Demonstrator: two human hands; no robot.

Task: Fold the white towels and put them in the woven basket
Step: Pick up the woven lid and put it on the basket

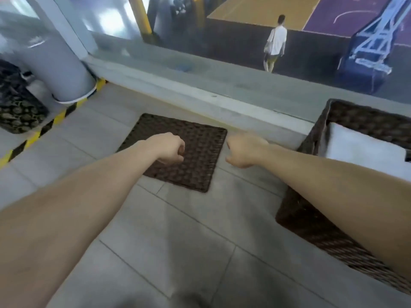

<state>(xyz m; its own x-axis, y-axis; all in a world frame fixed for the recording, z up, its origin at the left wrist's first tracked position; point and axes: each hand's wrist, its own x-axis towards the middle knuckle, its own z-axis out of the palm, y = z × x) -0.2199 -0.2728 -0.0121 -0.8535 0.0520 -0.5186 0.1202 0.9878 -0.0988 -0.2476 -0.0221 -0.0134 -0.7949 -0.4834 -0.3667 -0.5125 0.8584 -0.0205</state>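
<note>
White towel (360,150) lies in woven basket (311,221), right of both hands. Left hand (169,147) over woven mat (200,172), right hand (244,152) beside it; both curled, empty

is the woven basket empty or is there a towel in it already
Not empty. A white towel lies inside the woven basket, below its far rim. How many, cannot tell.

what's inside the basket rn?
A white towel lies in the basket, against its far-left corner. The right forearm and the frame edge cover the rest, and anything under the towel is hidden.
</note>
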